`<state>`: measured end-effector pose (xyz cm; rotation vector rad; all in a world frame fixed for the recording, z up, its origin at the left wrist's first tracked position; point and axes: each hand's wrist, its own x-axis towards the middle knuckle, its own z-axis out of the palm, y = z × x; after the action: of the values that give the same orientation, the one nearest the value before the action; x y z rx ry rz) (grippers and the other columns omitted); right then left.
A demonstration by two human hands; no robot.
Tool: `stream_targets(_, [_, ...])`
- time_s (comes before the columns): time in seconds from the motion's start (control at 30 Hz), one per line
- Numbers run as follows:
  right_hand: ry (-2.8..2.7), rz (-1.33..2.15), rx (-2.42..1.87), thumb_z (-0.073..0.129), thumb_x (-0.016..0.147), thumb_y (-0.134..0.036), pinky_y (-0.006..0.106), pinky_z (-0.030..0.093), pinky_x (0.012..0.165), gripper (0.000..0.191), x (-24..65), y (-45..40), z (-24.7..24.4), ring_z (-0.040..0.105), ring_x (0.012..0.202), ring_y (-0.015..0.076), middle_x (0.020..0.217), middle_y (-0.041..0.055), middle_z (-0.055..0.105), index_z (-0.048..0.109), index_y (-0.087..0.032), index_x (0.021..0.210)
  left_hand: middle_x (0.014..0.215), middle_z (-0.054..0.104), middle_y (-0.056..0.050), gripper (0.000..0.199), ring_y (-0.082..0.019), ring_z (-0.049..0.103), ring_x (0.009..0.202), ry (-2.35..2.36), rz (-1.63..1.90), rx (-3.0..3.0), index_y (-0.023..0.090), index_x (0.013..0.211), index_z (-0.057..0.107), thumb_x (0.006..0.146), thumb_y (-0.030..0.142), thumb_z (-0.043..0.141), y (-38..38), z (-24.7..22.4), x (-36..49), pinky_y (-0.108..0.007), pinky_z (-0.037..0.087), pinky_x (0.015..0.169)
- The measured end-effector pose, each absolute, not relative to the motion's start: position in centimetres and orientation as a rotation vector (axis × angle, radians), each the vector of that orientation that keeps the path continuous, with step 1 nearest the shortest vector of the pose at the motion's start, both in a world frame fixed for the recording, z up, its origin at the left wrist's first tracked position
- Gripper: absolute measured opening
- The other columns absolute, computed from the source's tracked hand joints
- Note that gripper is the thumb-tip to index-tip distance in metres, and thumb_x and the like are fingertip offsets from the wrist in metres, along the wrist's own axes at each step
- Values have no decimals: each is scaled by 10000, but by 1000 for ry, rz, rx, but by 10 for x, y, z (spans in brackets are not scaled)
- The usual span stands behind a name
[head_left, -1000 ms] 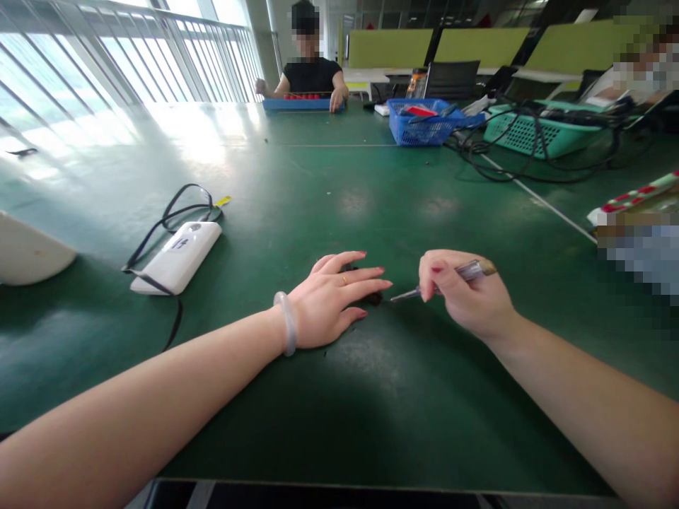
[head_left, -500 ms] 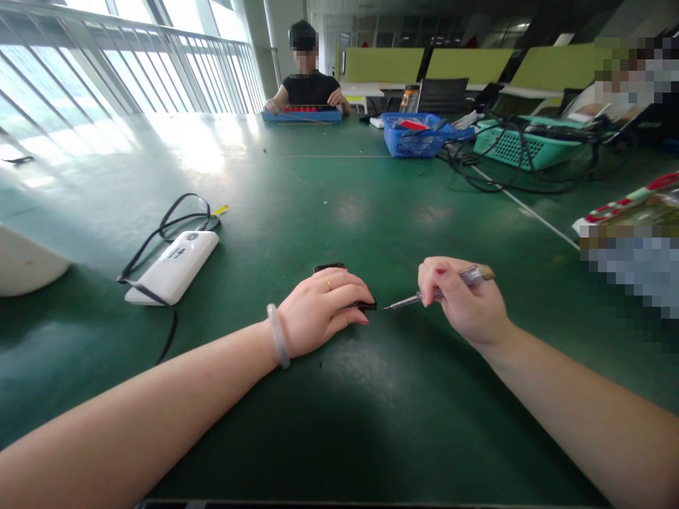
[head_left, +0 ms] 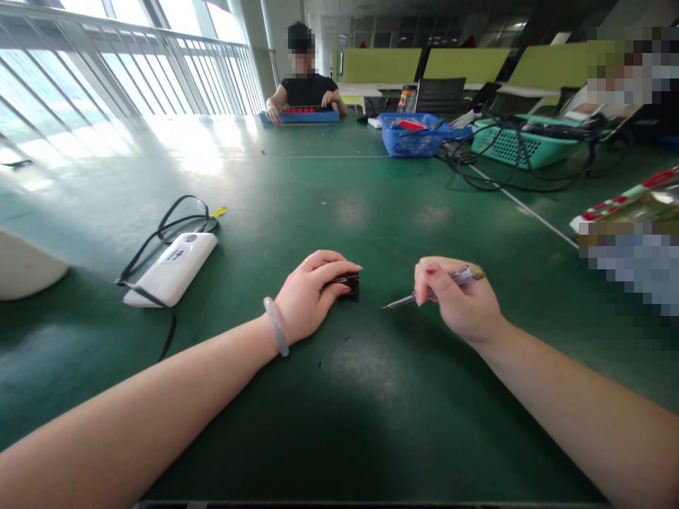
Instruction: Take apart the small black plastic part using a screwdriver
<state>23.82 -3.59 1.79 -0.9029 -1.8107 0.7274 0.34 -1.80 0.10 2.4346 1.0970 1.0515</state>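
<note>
While I have the left hand [head_left: 305,293] closed over a small dark object [head_left: 350,291] on the green table [head_left: 371,410], fingers and thumb hide much of it; can't identify it. Right hand [head_left: 459,300] is wrapped around a slim screwdriver [head_left: 469,273], tip near the dark object's right side, not touching. Left of the left-hand grip and a bit farther out, I see a white device [head_left: 172,268] with a black strap [head_left: 171,332]. Blue basket [head_left: 411,144]: well beyond both grips.
</note>
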Motion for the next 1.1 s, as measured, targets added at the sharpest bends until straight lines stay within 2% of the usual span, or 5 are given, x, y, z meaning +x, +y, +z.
stream_targets(0.17, [-1832,695,-915,453,936,-401,281,337,514,489,238,-37,19,459,499,105,511,-11,483,566,-183,514,1045,662,-46,301,-179,613,946,1165,1016,2468,193,1171,589,873,157,560,-21,1,4,-318,501,893])
stream_targets(0.37, [-1857,689,-913,453,936,-387,279,331,513,479,237,-37,20,456,497,105,508,-13,479,566,-182,518,1011,711,-41,201,-211,607,949,1217,906,2587,203,1069,649,901,262,557,-19,3,2,-367,479,897])
stream_targets(0.6, [-1871,668,-929,453,937,-376,275,330,509,478,237,-37,20,451,490,100,505,-14,478,569,-179,517,990,731,-43,252,-214,597,926,1191,803,2743,186,1078,680,908,327,557,-16,4,1,-358,464,880])
stream_targets(1.1, [-1859,664,-935,463,934,-370,276,343,522,478,237,-38,18,465,500,99,509,-13,491,571,-176,511,1074,715,-38,289,-226,625,949,1274,688,2751,201,1147,652,935,334,508,-17,3,1,-381,474,876])
